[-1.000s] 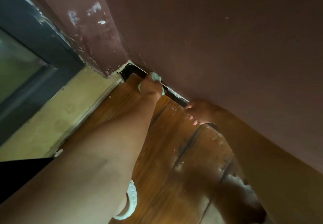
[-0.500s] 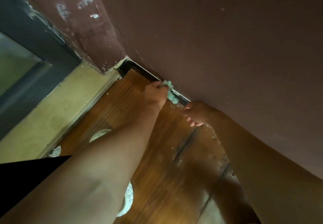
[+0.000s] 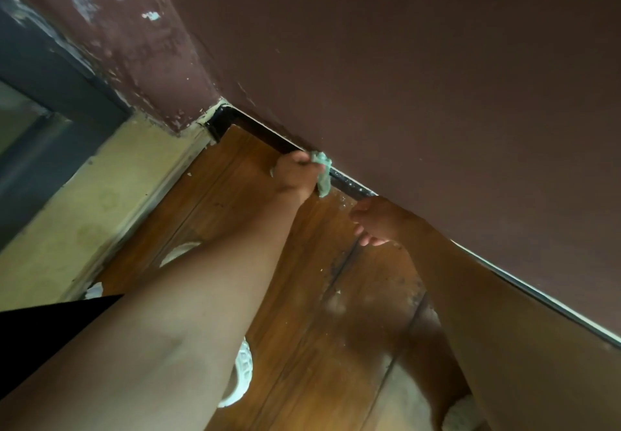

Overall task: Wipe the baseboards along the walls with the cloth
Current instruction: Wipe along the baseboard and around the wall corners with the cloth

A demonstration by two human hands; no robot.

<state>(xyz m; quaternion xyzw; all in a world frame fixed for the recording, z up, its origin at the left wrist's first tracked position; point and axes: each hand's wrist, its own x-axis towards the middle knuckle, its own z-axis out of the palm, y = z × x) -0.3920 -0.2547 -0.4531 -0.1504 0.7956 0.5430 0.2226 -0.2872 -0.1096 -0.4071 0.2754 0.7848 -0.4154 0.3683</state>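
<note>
A dark baseboard (image 3: 353,188) runs along the foot of the brown wall (image 3: 437,94), from the corner at upper left down to the right. My left hand (image 3: 295,175) is shut on a pale green cloth (image 3: 323,175) and presses it against the baseboard a short way right of the corner. My right hand (image 3: 376,220) rests against the base of the wall further right, fingers loosely curled down toward the floor, with nothing in it. It hides the strip behind it.
A wooden plank floor (image 3: 319,296) with white specks lies below. A yellowish sill (image 3: 100,202) and a dark door frame (image 3: 50,94) stand at the left. A white shoe (image 3: 242,373) shows under my left arm.
My left hand has slid the cloth along the baseboard, away from the corner and toward my right hand. The right hand has stayed at the wall.
</note>
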